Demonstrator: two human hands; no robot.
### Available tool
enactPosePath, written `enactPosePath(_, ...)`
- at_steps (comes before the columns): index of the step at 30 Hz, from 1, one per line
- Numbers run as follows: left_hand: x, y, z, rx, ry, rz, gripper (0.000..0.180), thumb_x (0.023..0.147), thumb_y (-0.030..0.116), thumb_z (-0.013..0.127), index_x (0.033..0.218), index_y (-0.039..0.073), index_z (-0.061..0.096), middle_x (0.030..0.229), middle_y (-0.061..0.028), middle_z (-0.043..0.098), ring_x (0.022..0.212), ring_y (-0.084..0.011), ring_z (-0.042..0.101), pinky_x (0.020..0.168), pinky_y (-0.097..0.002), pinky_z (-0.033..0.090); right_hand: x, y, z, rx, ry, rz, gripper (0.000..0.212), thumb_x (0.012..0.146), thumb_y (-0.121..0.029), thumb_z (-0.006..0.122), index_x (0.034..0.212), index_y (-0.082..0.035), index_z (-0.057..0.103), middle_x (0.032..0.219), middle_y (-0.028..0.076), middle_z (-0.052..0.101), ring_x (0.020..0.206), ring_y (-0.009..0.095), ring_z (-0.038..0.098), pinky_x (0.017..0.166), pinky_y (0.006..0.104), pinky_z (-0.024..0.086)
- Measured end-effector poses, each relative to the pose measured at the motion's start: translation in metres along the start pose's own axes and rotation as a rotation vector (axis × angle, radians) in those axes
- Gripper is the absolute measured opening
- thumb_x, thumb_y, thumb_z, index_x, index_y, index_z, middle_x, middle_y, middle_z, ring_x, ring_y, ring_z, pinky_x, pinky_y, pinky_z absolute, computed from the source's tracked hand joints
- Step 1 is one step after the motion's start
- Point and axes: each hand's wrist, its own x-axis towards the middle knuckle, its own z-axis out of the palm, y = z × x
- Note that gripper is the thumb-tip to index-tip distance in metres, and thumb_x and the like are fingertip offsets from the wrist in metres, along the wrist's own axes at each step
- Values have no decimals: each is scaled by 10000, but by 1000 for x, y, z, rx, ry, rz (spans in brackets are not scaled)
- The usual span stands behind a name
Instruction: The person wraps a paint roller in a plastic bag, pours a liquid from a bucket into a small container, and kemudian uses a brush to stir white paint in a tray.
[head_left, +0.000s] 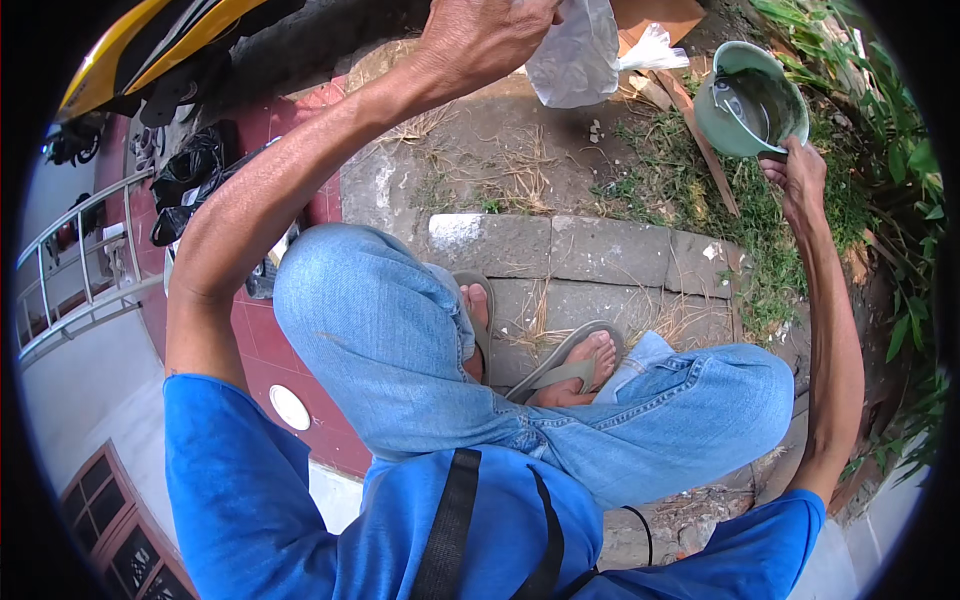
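Observation:
At the top edge of the head view is my left hand (485, 40), its fingertips partly cut off. Its fingers close on a thin, whitish, see-through plastic bag (572, 60) that hangs beside them over the ground. A white bunched plastic end (652, 50) sticks out to the bag's right. Far out on the right, my right hand (800, 180) grips the near rim of a light green plastic pail (718, 125). The pail is tilted so its mouth faces up and toward me; its inside looks dark and stained, and the contents cannot be made out.
A brown cardboard piece (660, 15) lies behind the bag, and a wooden strip (705, 150) left of the pail. Leafy plants (905, 160) line the right. Stone blocks (610, 250) lie before my sandalled feet. Left are black bags (195, 170), a metal railing (85, 270) and a yellow-black vehicle part (150, 45).

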Motion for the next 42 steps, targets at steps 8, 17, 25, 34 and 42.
enactPosePath(8,-131,66,-122,165,414,-25,108,882,99,533,847,-4,541,690,-20,581,612,-58,544,552,-205,451,-8,-8,45,-121,-381,-310,209,848,-144,461,960,25,509,729,97,601,500,137,587,437,211,475)
enactPosePath(17,-245,156,-174,452,778,-64,120,867,117,532,829,6,554,669,-8,566,572,-60,506,514,-217,422,-87,-17,161,-96,-833,-478,246,868,-120,442,1058,27,500,717,93,584,482,146,576,398,225,464)
enactPosePath(25,-329,194,-269,465,1028,-151,130,893,144,545,893,19,580,704,-11,570,569,-67,521,498,-196,435,-198,6,255,-17,-1106,-501,267,842,-100,440,1050,52,513,699,111,597,476,152,579,394,240,471)
enactPosePath(34,-329,232,-304,442,1084,101,97,830,-31,498,851,-102,560,697,-118,590,524,-138,535,440,-239,457,-255,32,334,-22,-1098,-524,357,824,-115,460,1158,8,486,698,136,620,475,179,605,411,285,488)
enactPosePath(42,-313,245,-316,609,921,-20,132,879,166,566,918,44,601,763,-3,591,634,-63,555,553,-208,470,-278,30,346,-59,-1062,-585,499,843,-183,470,1305,-21,375,672,111,597,459,168,572,432,296,473)
